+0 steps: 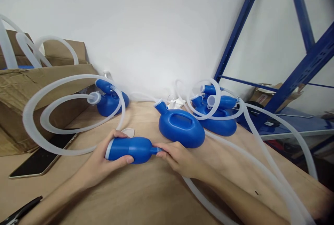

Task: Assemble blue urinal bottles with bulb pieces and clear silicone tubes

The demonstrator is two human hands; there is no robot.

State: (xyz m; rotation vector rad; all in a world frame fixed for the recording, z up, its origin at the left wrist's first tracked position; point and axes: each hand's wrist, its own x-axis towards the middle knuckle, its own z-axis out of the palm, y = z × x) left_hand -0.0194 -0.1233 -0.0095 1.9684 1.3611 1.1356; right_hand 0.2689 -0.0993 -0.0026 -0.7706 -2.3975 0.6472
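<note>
My left hand [104, 158] is wrapped round a blue plastic urinal funnel [133, 149], which lies sideways with its pale-rimmed wide mouth to the left. At its narrow right end, the fingers of my right hand [174, 155] pinch the clear hose where it meets the spout. A translucent corrugated hose [206, 200] emerges below my right wrist and runs toward the bottom edge. Just behind my hands a blue urinal bottle [182, 129] with a handle hole rests on the table. A white round cap [128, 132] lies behind the funnel.
Another blue bottle [108, 105] with coiled hose stands left, beside a cardboard box [49, 78] holding more hoses. More bottles [219, 125] with hoses are at right. A phone [41, 158] and a black pen-like object [23, 209] lie left. Blue shelving [284, 96] borders the right.
</note>
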